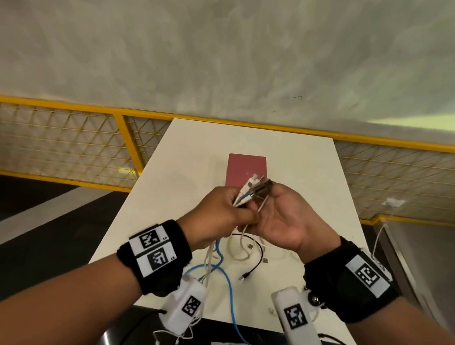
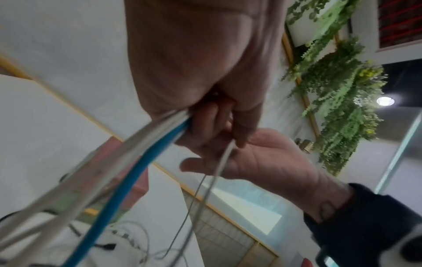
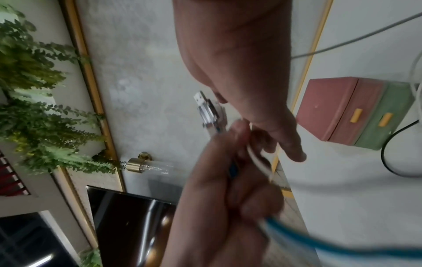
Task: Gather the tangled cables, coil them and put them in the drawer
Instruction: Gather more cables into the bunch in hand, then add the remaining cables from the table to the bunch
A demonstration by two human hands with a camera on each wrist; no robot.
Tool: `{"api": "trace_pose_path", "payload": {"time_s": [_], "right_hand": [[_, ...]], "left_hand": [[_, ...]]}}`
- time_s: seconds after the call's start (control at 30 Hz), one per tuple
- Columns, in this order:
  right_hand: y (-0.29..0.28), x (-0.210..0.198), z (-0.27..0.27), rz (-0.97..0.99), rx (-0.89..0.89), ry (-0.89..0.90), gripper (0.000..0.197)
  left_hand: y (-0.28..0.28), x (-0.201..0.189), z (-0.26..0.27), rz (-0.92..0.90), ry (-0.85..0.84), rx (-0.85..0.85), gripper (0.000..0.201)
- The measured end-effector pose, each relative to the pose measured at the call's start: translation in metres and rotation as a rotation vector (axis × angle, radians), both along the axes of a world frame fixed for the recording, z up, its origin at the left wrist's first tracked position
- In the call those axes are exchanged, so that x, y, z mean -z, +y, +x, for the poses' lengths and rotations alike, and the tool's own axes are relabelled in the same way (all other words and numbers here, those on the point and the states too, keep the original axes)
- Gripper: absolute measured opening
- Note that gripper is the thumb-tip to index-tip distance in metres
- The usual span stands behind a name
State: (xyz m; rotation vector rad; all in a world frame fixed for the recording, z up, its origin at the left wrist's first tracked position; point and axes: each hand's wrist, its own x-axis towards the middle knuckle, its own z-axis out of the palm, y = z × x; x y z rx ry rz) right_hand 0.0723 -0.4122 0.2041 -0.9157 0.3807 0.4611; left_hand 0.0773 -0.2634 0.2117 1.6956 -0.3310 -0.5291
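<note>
My left hand point(image 1: 241, 213) grips a bundle of cables point(image 1: 249, 193) above the white table point(image 1: 314, 177); white, grey and dark plugs stick up out of the fist. In the left wrist view a blue cable point(image 2: 137, 173) and white ones trail down from the left hand point(image 2: 212, 117). My right hand point(image 1: 275, 202) is open, palm toward the bundle, its fingers beside the plugs point(image 3: 202, 103). A thin white cable point(image 2: 219, 162) crosses its palm. Loose white and black cables point(image 1: 254, 264) lie on the table below. The small drawer box point(image 1: 246, 171) stands behind, pink and green with yellow handles point(image 3: 356, 113).
A yellow mesh railing point(image 1: 63, 146) runs behind and to the sides of the narrow table. A white cable hangs from a plug point(image 1: 393, 202) on the right railing. The blue cable point(image 1: 235, 316) drops over the table's near edge. Hanging plants point(image 2: 338, 90) cover a wall.
</note>
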Motion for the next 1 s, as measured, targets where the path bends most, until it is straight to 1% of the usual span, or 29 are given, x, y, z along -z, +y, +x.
{"api": "trace_pose_path", "payload": {"time_s": [0.1, 0.2, 0.27, 0.3, 0.33, 0.37, 0.4, 0.43, 0.5, 0.53, 0.57, 0.63, 0.7, 0.77, 0.83, 0.87, 0.93, 1.0], "right_hand": [[-0.022, 0.000, 0.011, 0.024, 0.162, 0.088, 0.028], [-0.051, 0.003, 0.016, 0.012, 0.305, 0.140, 0.028], [-0.064, 0.005, 0.017, 0.031, 0.391, 0.149, 0.027], [-0.069, 0.005, 0.017, 0.036, 0.429, 0.144, 0.027], [-0.072, 0.004, 0.017, 0.031, 0.453, 0.136, 0.026], [-0.072, 0.001, 0.015, 0.023, 0.460, 0.124, 0.025], [-0.069, -0.002, 0.013, 0.006, 0.445, 0.109, 0.023], [-0.064, -0.004, 0.011, -0.015, 0.411, 0.089, 0.021], [-0.047, -0.007, 0.003, -0.049, 0.310, 0.049, 0.019], [-0.038, -0.009, -0.001, -0.054, 0.253, 0.030, 0.019], [-0.028, -0.011, -0.005, -0.047, 0.201, 0.011, 0.018], [-0.012, -0.015, -0.010, -0.014, 0.114, -0.025, 0.019], [-0.005, -0.017, -0.011, 0.028, 0.069, -0.055, 0.032], [-0.003, -0.018, -0.009, 0.052, 0.046, -0.054, 0.039], [-0.007, -0.018, -0.009, 0.037, -0.005, -0.042, 0.036], [-0.011, -0.018, -0.009, 0.007, -0.038, -0.031, 0.030], [-0.018, -0.019, -0.008, -0.104, -0.059, -0.008, 0.019], [-0.027, -0.019, -0.008, -0.245, -0.033, -0.003, 0.014]], "left_hand": [[0.029, 0.012, -0.003, 0.121, 0.107, 0.276, 0.020], [0.064, 0.023, -0.011, 0.337, 0.171, 0.606, 0.019], [0.084, 0.030, -0.017, 0.527, 0.146, 0.798, 0.012], [0.091, 0.034, -0.019, 0.608, 0.115, 0.851, 0.011], [0.095, 0.035, -0.019, 0.651, 0.095, 0.849, 0.015], [0.097, 0.035, -0.017, 0.631, 0.095, 0.772, 0.025], [0.095, 0.032, -0.013, 0.546, 0.122, 0.628, 0.032], [0.090, 0.026, -0.008, 0.414, 0.135, 0.451, 0.032], [0.072, 0.011, 0.003, 0.164, 0.116, 0.142, 0.017], [0.059, 0.002, 0.006, 0.086, 0.086, 0.050, 0.023], [0.046, -0.006, 0.007, 0.033, 0.048, 0.011, 0.029], [0.021, -0.017, 0.005, -0.034, -0.020, 0.019, 0.030], [0.002, -0.014, 0.002, -0.076, -0.074, 0.009, 0.027], [-0.009, -0.006, -0.001, -0.073, -0.118, -0.062, 0.027], [-0.011, 0.000, -0.002, -0.082, -0.086, -0.096, 0.025], [-0.009, -0.001, -0.003, -0.078, -0.035, -0.078, 0.023], [0.000, -0.004, -0.005, -0.010, 0.077, 0.037, 0.021], [0.015, -0.003, -0.006, 0.132, 0.147, 0.239, 0.021]]}}
